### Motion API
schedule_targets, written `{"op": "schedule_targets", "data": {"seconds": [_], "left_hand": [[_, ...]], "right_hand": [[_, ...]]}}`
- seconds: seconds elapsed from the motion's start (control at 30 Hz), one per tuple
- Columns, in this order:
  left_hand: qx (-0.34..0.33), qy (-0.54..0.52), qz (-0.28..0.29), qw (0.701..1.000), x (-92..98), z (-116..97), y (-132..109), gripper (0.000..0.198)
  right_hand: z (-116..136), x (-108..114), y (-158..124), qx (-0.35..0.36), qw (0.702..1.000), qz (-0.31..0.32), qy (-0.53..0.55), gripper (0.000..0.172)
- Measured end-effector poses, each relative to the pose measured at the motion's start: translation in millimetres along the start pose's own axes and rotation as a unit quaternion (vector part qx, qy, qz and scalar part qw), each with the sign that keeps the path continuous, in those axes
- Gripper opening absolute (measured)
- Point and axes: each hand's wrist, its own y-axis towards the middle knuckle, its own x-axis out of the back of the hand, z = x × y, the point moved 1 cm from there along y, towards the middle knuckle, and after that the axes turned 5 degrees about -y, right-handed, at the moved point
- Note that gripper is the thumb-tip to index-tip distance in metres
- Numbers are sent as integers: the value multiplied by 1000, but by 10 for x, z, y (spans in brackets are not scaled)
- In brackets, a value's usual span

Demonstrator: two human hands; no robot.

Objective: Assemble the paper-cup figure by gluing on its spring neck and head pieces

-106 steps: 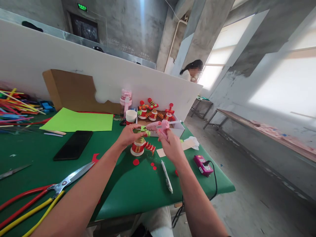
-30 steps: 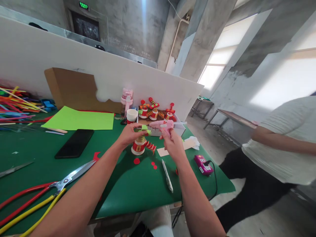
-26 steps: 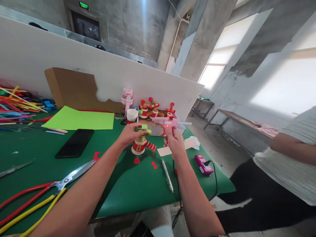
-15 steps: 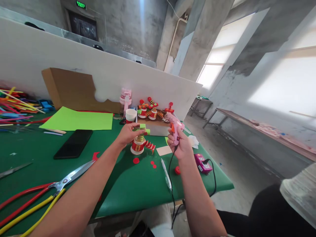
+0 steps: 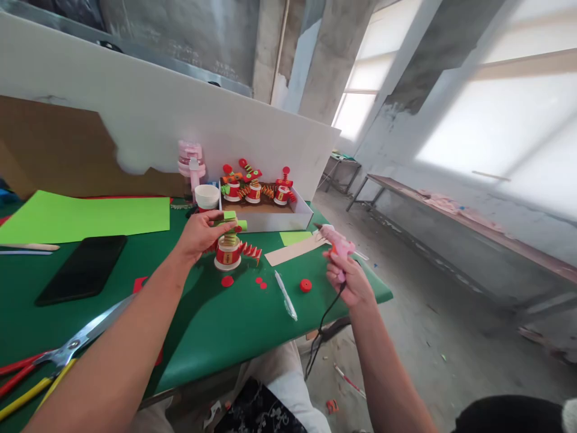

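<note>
My left hand (image 5: 196,236) pinches the green rolled-paper top of a small paper-cup figure (image 5: 228,254). The figure's cup is red and white, with a red folded-paper arm sticking out to the right. Well to the right, near the table's right edge, my right hand (image 5: 354,284) is wrapped round a pink hot glue gun (image 5: 338,243). Its nozzle points up and left, and a black cord hangs from the handle. Red paper discs (image 5: 228,281) lie in front of the figure.
Several finished figures stand in a white box (image 5: 274,222) at the back. A white pen (image 5: 285,294), a red roll (image 5: 305,285) and a cardboard strip (image 5: 293,250) lie on the green table. Leftward are scissors (image 5: 85,334), a black phone (image 5: 83,269) and green paper (image 5: 99,218).
The view has swung to the right. My right hand has carried the glue gun rightward, away from the figure and the box. My left hand keeps its pinch on the figure's green top.
</note>
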Motion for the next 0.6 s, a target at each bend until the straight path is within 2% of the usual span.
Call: {"op": "schedule_targets", "data": {"seconds": [0.1, 0.2, 0.33, 0.4, 0.47, 0.5, 0.6], "left_hand": [[-2, 3, 4, 1000, 4, 18, -1, 59], [9, -5, 4, 1000, -10, -3, -26, 60], [15, 4, -5, 1000, -13, -21, -41, 61], [12, 8, -2, 1000, -9, -16, -37, 61], [8, 10, 4, 1000, -5, -12, -34, 62], [7, 11, 5, 1000, -4, -13, -34, 62], [12, 6, 6, 1000, -6, -30, -37, 61]], "right_hand": [[-237, 114, -22, -40, 996, -46, -59, 20], [-409, 125, -18, -70, 988, -65, -123, 20], [-553, 112, 11, -75, 972, -82, -207, 20], [-598, 135, 34, -68, 952, -97, -282, 18], [-616, 174, 49, -50, 912, -112, -390, 20], [-612, 194, 49, -37, 883, -117, -453, 23], [-551, 232, 3, -2, 770, -128, -625, 33]]}}
